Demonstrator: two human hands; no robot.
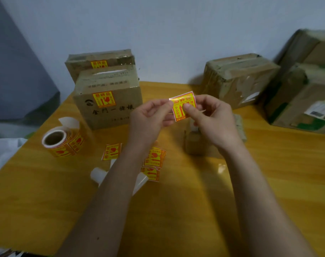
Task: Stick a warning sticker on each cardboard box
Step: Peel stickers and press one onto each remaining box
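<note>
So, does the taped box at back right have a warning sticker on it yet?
No, the taped box shows only torn tape and a white label; the sticker is between both hands.

Yellow wood-grain table (232,191). On it: sticker roll (62,142) at left, loose warning stickers (111,152) and white backing strips (98,174) mid-table, stickered cardboard box (109,106) behind, small box (200,143) centre, untagged boxes (239,78) at right.

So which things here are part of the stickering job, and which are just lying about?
Job: yellow-and-red warning sticker pinched by left hand and right hand; yellow sticker roll; unstickered brown cardboard box.
Lying about: curled white backing paper; white plastic bag.
</note>
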